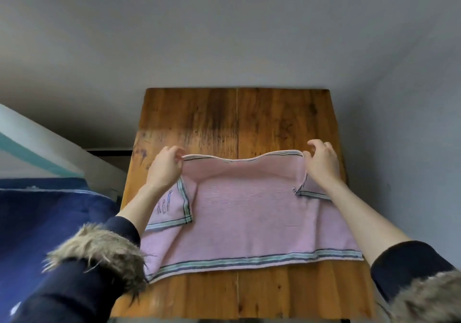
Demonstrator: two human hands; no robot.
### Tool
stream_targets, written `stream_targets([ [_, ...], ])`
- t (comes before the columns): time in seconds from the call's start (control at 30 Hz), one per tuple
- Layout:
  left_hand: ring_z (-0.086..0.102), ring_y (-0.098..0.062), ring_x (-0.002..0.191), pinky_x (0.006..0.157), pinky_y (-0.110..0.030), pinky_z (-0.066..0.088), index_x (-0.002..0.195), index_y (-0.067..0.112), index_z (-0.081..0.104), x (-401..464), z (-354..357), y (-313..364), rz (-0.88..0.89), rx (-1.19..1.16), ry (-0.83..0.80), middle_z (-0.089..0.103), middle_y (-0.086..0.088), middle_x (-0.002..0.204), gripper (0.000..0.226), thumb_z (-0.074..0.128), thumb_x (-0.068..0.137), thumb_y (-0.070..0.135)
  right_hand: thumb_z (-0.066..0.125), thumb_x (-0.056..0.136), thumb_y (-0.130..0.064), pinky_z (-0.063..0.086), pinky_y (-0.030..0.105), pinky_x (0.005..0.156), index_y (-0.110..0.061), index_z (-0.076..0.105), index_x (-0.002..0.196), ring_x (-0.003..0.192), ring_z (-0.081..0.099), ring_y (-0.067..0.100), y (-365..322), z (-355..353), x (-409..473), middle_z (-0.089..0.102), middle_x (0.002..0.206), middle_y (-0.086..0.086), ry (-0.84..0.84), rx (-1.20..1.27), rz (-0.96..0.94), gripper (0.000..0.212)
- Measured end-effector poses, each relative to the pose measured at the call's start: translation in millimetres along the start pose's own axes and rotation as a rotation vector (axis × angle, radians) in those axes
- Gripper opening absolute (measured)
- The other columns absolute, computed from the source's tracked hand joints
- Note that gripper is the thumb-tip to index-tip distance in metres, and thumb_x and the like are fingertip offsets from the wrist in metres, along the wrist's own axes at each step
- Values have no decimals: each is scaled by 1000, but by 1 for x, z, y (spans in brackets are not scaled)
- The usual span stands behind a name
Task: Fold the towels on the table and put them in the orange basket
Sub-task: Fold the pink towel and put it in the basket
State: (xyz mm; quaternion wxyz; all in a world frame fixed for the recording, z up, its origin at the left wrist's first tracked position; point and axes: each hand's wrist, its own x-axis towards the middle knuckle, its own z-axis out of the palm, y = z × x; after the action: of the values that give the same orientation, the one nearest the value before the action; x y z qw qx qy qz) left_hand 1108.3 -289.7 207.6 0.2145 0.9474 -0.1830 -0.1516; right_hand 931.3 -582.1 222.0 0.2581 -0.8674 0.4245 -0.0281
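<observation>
Both our left hand [166, 166] and right hand [321, 163] pinch the pink striped-border cloth towel's [249, 212] far corners, its long axis running left-right between them.

The table's [237, 118] near edge and both fur-cuffed sleeves [94, 255] run off the bottom, and the tiny figures [164, 204] printed on the towel [249, 210] are too small to read.

A single head-worn wide-angle camera looks forward and steeply down from close above the wooden table [274, 123], facing the grey wall [224, 35] behind it.
</observation>
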Motion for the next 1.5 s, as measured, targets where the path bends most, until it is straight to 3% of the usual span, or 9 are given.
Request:
stream_targets([
  [0.27, 50, -32, 113, 88, -40, 43, 122, 13, 56, -46, 49, -64, 63, 90, -253, 54, -11, 120, 41, 67, 82, 18, 48, 94, -17, 31, 36, 106, -10, 43, 138, 128, 38, 31, -24, 94, -40, 42, 142, 14, -329, -109, -99, 45],
  [0.47, 39, -30, 132, 99, -42, 37, 130, 12, 49, -62, 63, -110, 251, 235, -317, 46, -10, 137, 71, 77, 68, 31, 42, 96, -39, 11, 47, 115, -26, 15, 149, 145, 1, 24, -69, 176, -103, 1, 159, 4, -556, -314, -178, 61],
  [0.67, 61, -34, 101, 76, -37, 48, 85, 4, 62, -44, 49, -140, 427, 151, -204, 62, -15, 113, 9, 66, 78, 4, 45, 90, -54, 5, 59, 111, -30, -5, 149, 142, -20, 32, -99, 204, -125, -23, 155, 7, -574, -422, -74, 81],
  [0.83, 60, -19, 80, 70, -31, 47, 90, 10, 65, -14, 21, -164, 60, -286, -104, 66, -3, 87, 6, 63, 87, 16, 47, 88, -57, 8, 59, 111, -30, -9, 148, 142, -20, 32, -108, 206, -128, -26, 154, 8, -564, -465, -38, 87],
  [1.03, 59, -13, 85, 79, -29, 49, 103, 7, 64, 56, -17, -187, -272, -593, 134, 67, -10, 100, 19, 60, 89, 19, 50, 87, -56, 11, 60, 111, -26, -7, 149, 143, -18, 32, -124, 215, -129, -24, 155, 6, -541, -480, 8, 89],
  [1.2, 47, -27, 115, 99, -40, 38, 129, 7, 47, 71, -15, -185, -129, -241, 155, 51, -15, 128, 37, 48, 93, 12, 47, 88, -55, 7, 62, 110, -30, -7, 149, 143, -19, 29, -140, 226, -128, -24, 155, 4, -538, -479, -53, 85],
  [1.3, 52, -37, 103, 84, -44, 43, 111, 3, 59, 51, -3, -172, 190, 37, 247, 57, -18, 113, 32, 54, 80, -4, 44, 89, -57, 5, 61, 111, -30, -9, 148, 143, -19, 28, -141, 230, -129, -25, 155, 4, -544, -478, -65, 84],
  [1.4, 58, -36, 94, 78, -41, 41, 101, 2, 64, 36, 16, -168, 442, 150, 101, 60, -19, 105, 28, 62, 74, -7, 43, 89, -59, 5, 60, 111, -32, -9, 148, 143, -20, 27, -134, 229, -127, -26, 155, 2, -547, -470, -83, 83],
  [1.5, 47, -36, 116, 91, -44, 38, 115, 4, 56, 46, 26, -173, 335, 209, -55, 50, -20, 126, 27, 52, 90, 10, 40, 88, -61, 5, 56, 112, -34, -10, 147, 143, -20, 24, -126, 227, -127, -25, 155, 0, -544, -485, -118, 82],
])
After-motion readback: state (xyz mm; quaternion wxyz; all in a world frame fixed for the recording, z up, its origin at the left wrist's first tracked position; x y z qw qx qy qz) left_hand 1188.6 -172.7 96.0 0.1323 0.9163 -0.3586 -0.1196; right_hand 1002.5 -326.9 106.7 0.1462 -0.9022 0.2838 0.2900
